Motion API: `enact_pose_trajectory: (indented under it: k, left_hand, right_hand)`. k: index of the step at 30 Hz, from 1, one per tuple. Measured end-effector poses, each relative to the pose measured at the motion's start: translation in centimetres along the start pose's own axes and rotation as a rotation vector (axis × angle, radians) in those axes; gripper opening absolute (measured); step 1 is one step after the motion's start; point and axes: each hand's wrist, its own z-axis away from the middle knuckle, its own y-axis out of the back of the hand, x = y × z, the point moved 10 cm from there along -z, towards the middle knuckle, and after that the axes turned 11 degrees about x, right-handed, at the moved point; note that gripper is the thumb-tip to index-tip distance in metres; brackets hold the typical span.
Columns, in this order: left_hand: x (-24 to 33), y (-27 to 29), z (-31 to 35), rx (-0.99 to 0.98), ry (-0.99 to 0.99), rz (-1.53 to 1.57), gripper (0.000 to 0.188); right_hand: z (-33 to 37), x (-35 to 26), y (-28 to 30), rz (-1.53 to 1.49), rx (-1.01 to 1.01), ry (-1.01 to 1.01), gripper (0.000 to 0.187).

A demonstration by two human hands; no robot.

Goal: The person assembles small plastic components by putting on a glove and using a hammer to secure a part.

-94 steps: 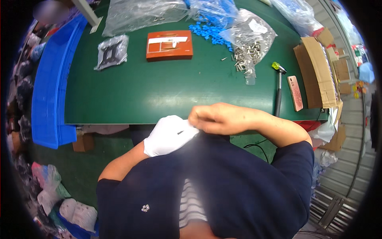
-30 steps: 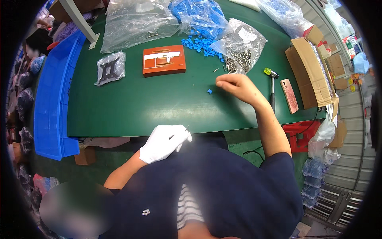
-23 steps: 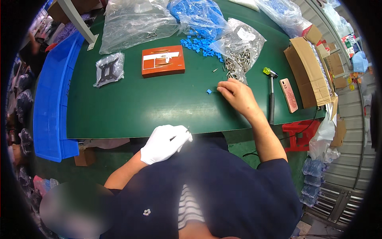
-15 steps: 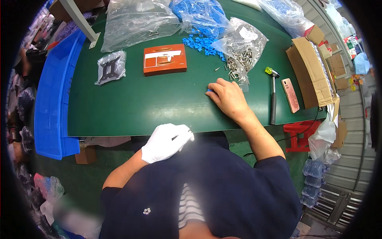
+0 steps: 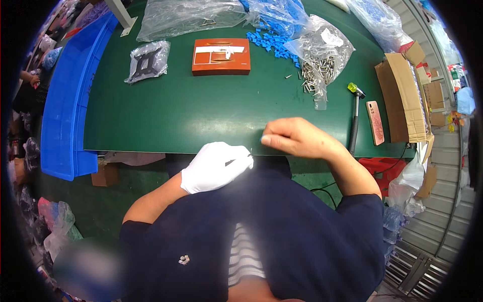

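Observation:
My left hand, in a white glove, is at the table's near edge with its fingertips pinched together. A thin, shiny metal pin sticks up from that pinch; its full shape is too small to make out. Bare and closed, my right hand hovers just right of the glove, thumb against the bent fingers. A bit of a small blue plastic piece shows at its thumb tip. The two hands are close but apart. Farther back lie loose blue plastic pieces and a clear bag of metal pins.
On the green table are an orange-brown box, a bagged black part, a hammer and a pink phone. A blue bin stands left, an open cardboard box right. Clear plastic bags lie along the back.
My right hand has come nearer, from beside the metal pins to beside the glove, with the blue piece in it. My left hand keeps its pinch. The view has shifted slightly.

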Motion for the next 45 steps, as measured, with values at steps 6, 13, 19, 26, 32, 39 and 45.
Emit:
enact_pose_trajectory:
  k: [6,13,19,26,32,39,45]
  left_hand:
    - [-0.1,-0.4,0.0,-0.044,0.032,-0.009,0.028]
    - [0.0,-0.5,0.2,-0.041,-0.028,-0.031,0.019]
    - [1.4,-0.1,0.4,0.079,-0.223,-0.136,0.02]
    - [0.3,-1.4,0.4,-0.019,-0.164,-0.168,0.02]
    - [-0.9,-1.5,0.7,-0.038,-0.011,-0.064,0.028]
    - [-0.4,-0.8,0.5,-0.027,-0.017,-0.061,0.025]
    - [-0.2,-0.2,0.2,0.004,0.014,0.048,0.024]
  right_hand:
    - [1.3,-2.4,-1.6,0.04,-0.028,0.014,0.03]
    - [1.4,-2.9,-2.2,0.076,-0.02,0.057,0.026]
    - [1.5,-2.8,-2.5,0.101,-0.095,-0.024,0.027]
    - [2.1,-2.7,-3.4,0.248,-0.023,0.071,0.028]
    - [1.2,-1.4,-4.2,-0.119,-0.17,-0.049,0.025]
    - [0.6,-0.6,0.3,-0.098,0.191,-0.028,0.027]
    - [0.7,-0.3,2.8,-0.09,0.21,-0.023,0.033]
